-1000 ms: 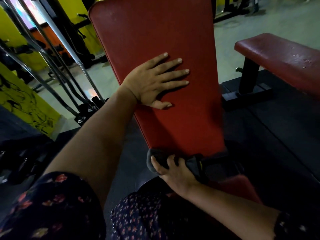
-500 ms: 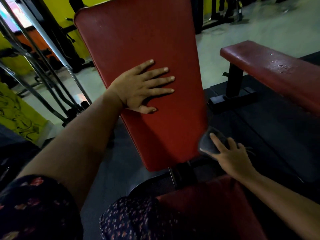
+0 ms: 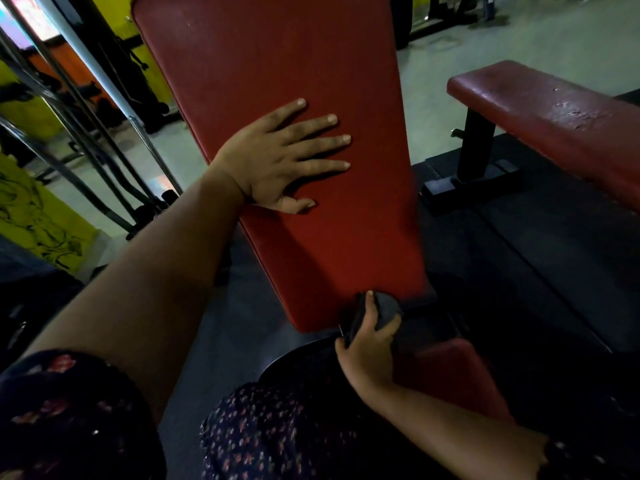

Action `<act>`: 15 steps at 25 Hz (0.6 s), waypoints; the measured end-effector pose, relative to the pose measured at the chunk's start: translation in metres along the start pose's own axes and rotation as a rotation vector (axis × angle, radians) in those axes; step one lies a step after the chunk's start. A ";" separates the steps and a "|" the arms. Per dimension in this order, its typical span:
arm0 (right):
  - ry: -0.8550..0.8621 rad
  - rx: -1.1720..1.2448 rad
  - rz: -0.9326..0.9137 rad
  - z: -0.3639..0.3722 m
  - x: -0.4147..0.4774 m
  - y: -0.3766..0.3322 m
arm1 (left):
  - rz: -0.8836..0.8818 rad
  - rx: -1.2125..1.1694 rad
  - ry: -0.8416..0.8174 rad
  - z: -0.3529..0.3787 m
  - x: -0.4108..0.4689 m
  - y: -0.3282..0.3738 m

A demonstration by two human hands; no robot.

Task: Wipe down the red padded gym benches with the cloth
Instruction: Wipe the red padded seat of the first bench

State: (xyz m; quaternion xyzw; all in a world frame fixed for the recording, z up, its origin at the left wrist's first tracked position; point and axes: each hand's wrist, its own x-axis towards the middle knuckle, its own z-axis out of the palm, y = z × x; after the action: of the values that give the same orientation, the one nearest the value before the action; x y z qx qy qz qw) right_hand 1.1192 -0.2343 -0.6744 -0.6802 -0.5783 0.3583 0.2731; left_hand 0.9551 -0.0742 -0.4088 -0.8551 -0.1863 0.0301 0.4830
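At centre frame the left hand (image 3: 277, 161) is lying flat, fingers (image 3: 322, 140) spread, on the tilted red padded backrest (image 3: 277, 81). At the pad's lower edge the right hand (image 3: 367, 355) is gripping a bunched dark grey cloth (image 3: 384, 308). A flat red bench (image 3: 554, 116) is standing upper right.

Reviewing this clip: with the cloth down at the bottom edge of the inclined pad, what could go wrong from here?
1. The right hand grips the dark cloth at the red backrest's bottom edge, beside the dark frame gap; the cloth could snag there.
2. The left hand lies flat on the backrest, so the patch beneath it may go unwiped.
3. The flat bench on the right looks cracked; wiping could catch the cloth on it.
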 end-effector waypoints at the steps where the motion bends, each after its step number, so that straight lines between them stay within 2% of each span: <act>1: -0.046 -0.038 -0.045 0.007 -0.006 -0.004 | -0.001 -0.003 0.000 0.000 0.000 0.000; 8: -0.263 -0.345 -0.350 0.025 -0.017 -0.001 | -0.019 -0.002 0.016 -0.001 0.000 0.000; 11: -0.192 -0.614 -0.632 0.031 -0.015 -0.006 | -0.017 0.011 0.025 -0.002 0.001 0.001; 15: -0.179 -0.956 -1.132 0.043 -0.011 -0.020 | -0.018 -0.007 0.022 -0.005 0.002 0.001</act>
State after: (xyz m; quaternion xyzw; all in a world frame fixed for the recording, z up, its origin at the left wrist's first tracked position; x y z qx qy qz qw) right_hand 1.0717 -0.2429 -0.6826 -0.2912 -0.9529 -0.0737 0.0420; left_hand 0.9588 -0.0778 -0.4069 -0.8552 -0.1887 0.0156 0.4825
